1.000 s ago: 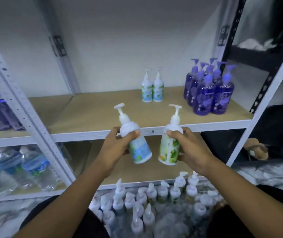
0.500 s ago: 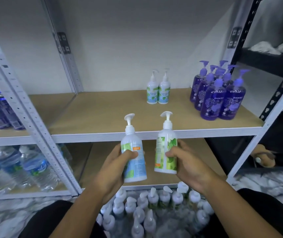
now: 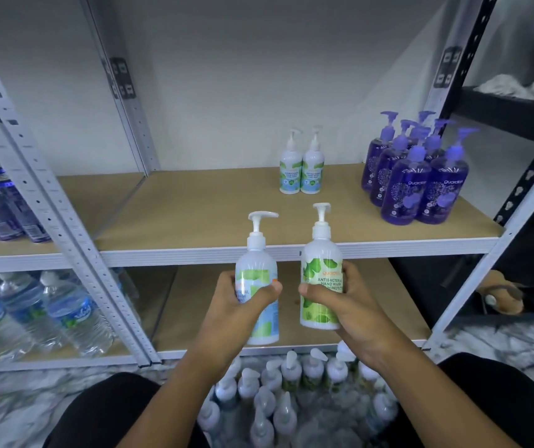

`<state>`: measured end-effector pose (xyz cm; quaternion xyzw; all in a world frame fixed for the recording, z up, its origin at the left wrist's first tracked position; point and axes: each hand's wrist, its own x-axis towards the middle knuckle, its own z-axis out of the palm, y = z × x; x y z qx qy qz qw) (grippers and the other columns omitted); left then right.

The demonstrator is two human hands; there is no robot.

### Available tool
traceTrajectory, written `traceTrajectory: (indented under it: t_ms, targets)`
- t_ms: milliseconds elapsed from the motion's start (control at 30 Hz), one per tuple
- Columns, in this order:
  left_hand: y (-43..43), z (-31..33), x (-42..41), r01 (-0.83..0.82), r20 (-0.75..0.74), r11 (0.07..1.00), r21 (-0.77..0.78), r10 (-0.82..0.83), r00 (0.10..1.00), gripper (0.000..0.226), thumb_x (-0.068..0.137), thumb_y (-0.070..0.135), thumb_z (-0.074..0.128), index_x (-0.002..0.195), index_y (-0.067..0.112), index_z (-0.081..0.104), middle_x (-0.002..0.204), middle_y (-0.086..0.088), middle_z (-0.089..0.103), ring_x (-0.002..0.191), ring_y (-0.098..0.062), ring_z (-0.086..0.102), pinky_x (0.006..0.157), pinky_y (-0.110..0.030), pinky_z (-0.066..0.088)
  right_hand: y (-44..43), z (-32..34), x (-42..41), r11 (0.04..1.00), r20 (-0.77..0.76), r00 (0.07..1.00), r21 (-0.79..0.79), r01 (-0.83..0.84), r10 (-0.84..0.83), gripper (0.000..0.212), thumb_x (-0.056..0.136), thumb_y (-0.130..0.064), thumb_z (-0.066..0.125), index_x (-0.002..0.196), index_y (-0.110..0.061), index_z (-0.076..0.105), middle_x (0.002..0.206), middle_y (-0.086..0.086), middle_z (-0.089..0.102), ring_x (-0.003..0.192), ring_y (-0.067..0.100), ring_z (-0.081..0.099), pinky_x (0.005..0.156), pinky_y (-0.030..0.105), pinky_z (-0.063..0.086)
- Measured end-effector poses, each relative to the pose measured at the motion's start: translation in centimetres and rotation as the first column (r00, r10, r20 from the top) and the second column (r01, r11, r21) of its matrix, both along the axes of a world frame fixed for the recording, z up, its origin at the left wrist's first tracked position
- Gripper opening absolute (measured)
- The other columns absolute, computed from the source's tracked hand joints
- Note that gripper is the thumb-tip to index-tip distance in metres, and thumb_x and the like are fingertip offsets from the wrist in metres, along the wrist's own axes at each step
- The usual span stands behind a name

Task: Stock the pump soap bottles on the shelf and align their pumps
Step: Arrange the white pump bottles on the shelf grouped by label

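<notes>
My left hand point(image 3: 238, 300) grips a white pump bottle with a blue and green label point(image 3: 259, 263), held upright, its pump spout pointing right. My right hand point(image 3: 340, 297) grips a white pump bottle with a green label point(image 3: 320, 263), upright, its spout facing roughly toward me. Both bottles hover in front of the edge of the wooden shelf point(image 3: 213, 218). Two blue-label pump bottles point(image 3: 301, 169) stand side by side at the back of that shelf. A cluster of purple pump bottles point(image 3: 417, 179) stands at the shelf's right end.
Several white pump bottles point(image 3: 291, 392) stand packed on the floor between my knees. Water bottles point(image 3: 32, 312) fill the lower left shelf and blue cans point(image 3: 3, 205) sit on the upper left one. White uprights point(image 3: 61, 218) frame the bay; a black rack point(image 3: 511, 118) stands right.
Both hands have lowered a little and brought the two bottles from tilted to upright and closer together. The left bottle's pump now points right.
</notes>
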<state>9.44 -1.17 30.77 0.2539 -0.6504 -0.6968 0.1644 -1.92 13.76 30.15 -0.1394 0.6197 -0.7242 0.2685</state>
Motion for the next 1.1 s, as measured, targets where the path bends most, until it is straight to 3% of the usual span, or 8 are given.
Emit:
traceTrajectory:
  t_ms: [67,167,233,400,733,900,1100]
  targets:
    - [0.1,0.0,0.1,0.004,0.019,0.999,-0.053,-0.003,1.0,0.067,0.066,0.052,0.086,0.113,0.022,0.049,0.111,-0.01,0.066,0.098,-0.024,0.073,0.083,-0.051,0.061,0.1,0.0,0.3,1.0,-0.009,1.0,0.021,0.005,-0.004,0.067,0.066,-0.019,0.092,0.12,-0.023,0.052,0.109,0.008,0.07,0.101,0.027,0.071,0.089,0.051,0.058]
    - [0.2,0.0,0.1,0.013,0.03,0.993,-0.114,-0.009,1.0,0.05,0.083,0.029,0.081,0.114,0.025,0.044,0.108,-0.004,0.062,0.095,-0.016,0.07,0.077,-0.034,0.062,0.1,0.1,0.4,0.998,-0.038,0.999,0.058,0.017,-0.015,0.064,0.071,-0.021,0.089,0.121,-0.024,0.049,0.109,0.006,0.069,0.098,0.021,0.071,0.09,0.046,0.058]
    - [0.1,0.0,0.2,0.018,0.037,0.991,-0.13,-0.013,0.999,0.043,0.087,0.017,0.075,0.115,0.026,0.044,0.108,-0.002,0.06,0.092,-0.012,0.069,0.073,-0.03,0.06,0.2,0.0,0.4,0.998,-0.045,0.999,0.061,0.015,-0.012,0.065,0.072,-0.02,0.089,0.122,-0.026,0.047,0.11,0.005,0.068,0.097,0.019,0.071,0.089,0.044,0.058]
    - [-0.6,0.1,0.2,-0.043,0.013,0.978,-0.202,0.047,0.999,0.042,0.079,0.024,0.084,0.11,0.019,0.057,0.097,-0.002,0.07,0.076,-0.005,0.071,0.061,-0.019,0.056,-0.2,0.0,0.1,0.996,-0.103,0.995,0.086,0.007,0.002,0.055,0.08,-0.007,0.079,0.122,-0.024,0.047,0.108,0.007,0.068,0.09,0.015,0.071,0.081,0.038,0.06]
    - [-6.9,5.0,-5.1,-0.113,-0.086,0.967,-0.227,0.096,0.992,0.034,0.081,0.021,0.08,0.105,0.022,0.056,0.095,-0.004,0.068,0.075,-0.013,0.069,0.058,-0.021,0.056,-6.4,3.7,-3.6,0.995,-0.278,0.961,0.095,0.02,0.007,0.051,0.077,-0.016,0.083,0.116,-0.026,0.053,0.097,-0.005,0.073,0.084,0.006,0.071,0.07,0.02,0.053]
    - [-11.0,4.1,-7.1,-0.128,-0.088,0.985,-0.118,0.118,0.989,0.046,0.073,0.036,0.08,0.11,0.025,0.055,0.102,-0.008,0.071,0.089,-0.025,0.074,0.083,-0.047,0.062,-11.7,4.8,-6.7,0.995,-0.329,0.944,0.099,-0.008,0.04,0.059,0.076,-0.014,0.084,0.121,-0.027,0.049,0.106,-0.003,0.07,0.092,0.009,0.071,0.081,0.028,0.057]
    - [-14.7,2.1,-9.4,-0.177,-0.096,0.977,-0.117,0.166,0.981,0.037,0.082,0.028,0.079,0.108,0.024,0.052,0.095,-0.003,0.068,0.081,-0.017,0.071,0.072,-0.035,0.06,-17.1,3.4,-10.1,0.991,-0.361,0.931,0.135,-0.001,0.05,0.067,0.075,-0.01,0.085,0.128,-0.023,0.047,0.11,-0.005,0.066,0.093,0.004,0.068,0.075,0.018,0.053]
